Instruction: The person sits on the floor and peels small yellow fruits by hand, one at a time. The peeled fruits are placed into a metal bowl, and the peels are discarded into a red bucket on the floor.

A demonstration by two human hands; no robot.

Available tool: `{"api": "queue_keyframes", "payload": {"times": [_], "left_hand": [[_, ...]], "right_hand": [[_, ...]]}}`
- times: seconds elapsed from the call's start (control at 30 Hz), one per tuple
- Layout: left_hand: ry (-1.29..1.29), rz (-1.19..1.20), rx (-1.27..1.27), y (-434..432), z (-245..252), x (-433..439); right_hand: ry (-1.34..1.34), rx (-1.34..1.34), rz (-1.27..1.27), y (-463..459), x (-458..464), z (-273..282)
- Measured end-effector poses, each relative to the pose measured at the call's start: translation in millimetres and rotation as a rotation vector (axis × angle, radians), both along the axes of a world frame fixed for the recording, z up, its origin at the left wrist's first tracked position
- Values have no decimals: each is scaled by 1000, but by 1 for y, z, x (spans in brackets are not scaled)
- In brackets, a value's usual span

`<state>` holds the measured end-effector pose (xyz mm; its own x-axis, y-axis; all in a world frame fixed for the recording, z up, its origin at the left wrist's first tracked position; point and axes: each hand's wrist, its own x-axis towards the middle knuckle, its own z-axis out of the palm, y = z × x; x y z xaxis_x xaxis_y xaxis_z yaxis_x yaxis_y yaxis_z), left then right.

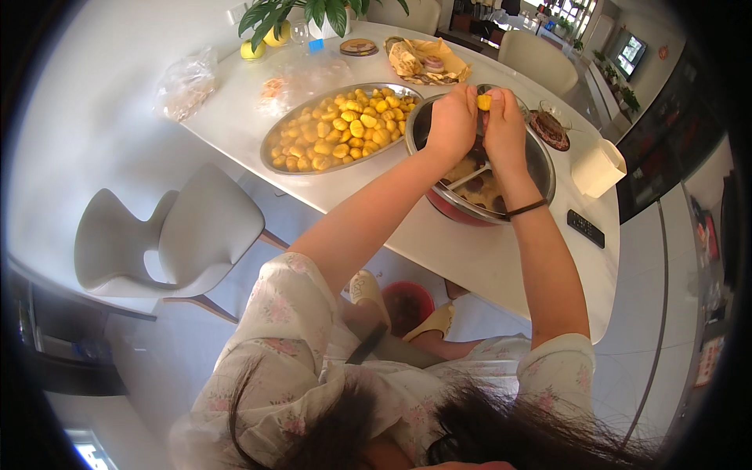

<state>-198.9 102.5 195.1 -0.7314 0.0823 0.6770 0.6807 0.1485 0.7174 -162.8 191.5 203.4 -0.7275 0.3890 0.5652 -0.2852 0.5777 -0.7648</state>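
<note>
Above a round metal pot with a red outside, my left hand and my right hand meet around one yellow peeled chestnut. The fingers of both hands pinch it, though the backs of my hands hide part of the grip. Below them the pot holds cloudy liquid with several dark unpeeled chestnuts. A pale utensil handle lies across the inside of the pot. Left of the pot, an oval metal tray is heaped with yellow peeled chestnuts.
A white square container and a black remote control stand at the table's right. Crumpled brown paper, plastic bags, coasters and a potted plant sit farther back. A red bucket stands between my feet.
</note>
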Motion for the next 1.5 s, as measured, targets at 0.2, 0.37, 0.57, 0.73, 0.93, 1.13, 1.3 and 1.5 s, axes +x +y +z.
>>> {"api": "queue_keyframes", "payload": {"times": [0.2, 0.37, 0.57, 0.73, 0.93, 1.13, 1.3, 1.5], "left_hand": [[-39, 33, 9, -3, 1, 1], [-161, -34, -50, -8, 6, 1], [53, -29, -80, -10, -5, -11], [-137, -280, -81, -14, -2, -13], [-5, -194, -85, -13, -8, -9], [58, -110, -96, -10, -5, -7], [186, -33, -263, -13, -5, -8], [208, -97, -177, -17, 2, -7]], "right_hand": [[-65, -634, 349, -12, 9, 3], [-104, -747, 455, -6, 6, 0], [-213, -666, 443, 18, 6, 4], [-222, -480, 468, 27, 13, 9], [-244, -386, 532, 27, 16, 8], [-200, -643, 717, 27, 17, 6], [-241, -632, 631, 20, 19, 8], [-198, -531, 673, 27, 14, 5]]}}
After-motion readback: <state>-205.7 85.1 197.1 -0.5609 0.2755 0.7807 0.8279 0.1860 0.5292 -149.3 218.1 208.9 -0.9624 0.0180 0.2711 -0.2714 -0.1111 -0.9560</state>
